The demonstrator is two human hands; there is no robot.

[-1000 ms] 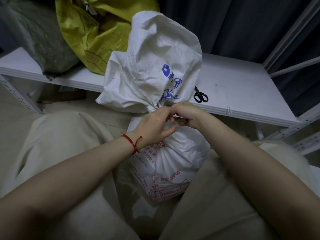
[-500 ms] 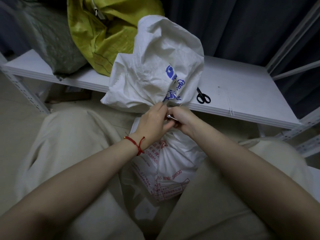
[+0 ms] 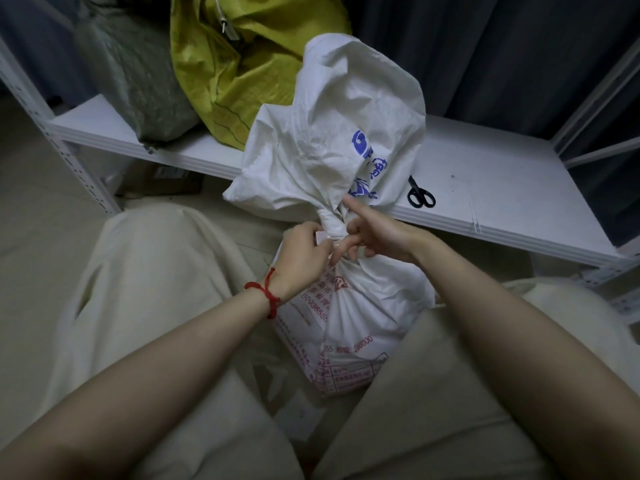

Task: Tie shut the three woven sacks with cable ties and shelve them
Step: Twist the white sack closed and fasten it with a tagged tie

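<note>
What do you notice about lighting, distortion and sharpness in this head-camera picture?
Head view: dim, flat light without glare; uprights of the shelf splay from wide-angle distortion; forearms at the bottom look soft, while print on the white sack and the scissors are sharp.

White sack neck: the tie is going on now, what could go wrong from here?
1. The left hand has its grip on the cable tie; the right hand lies against the bunched neck, so fingers may get pinched.
2. The white sack has a big loose top above the tie that could flop and shift it.
3. Scissors lie on the shelf where the sack might go.
</note>
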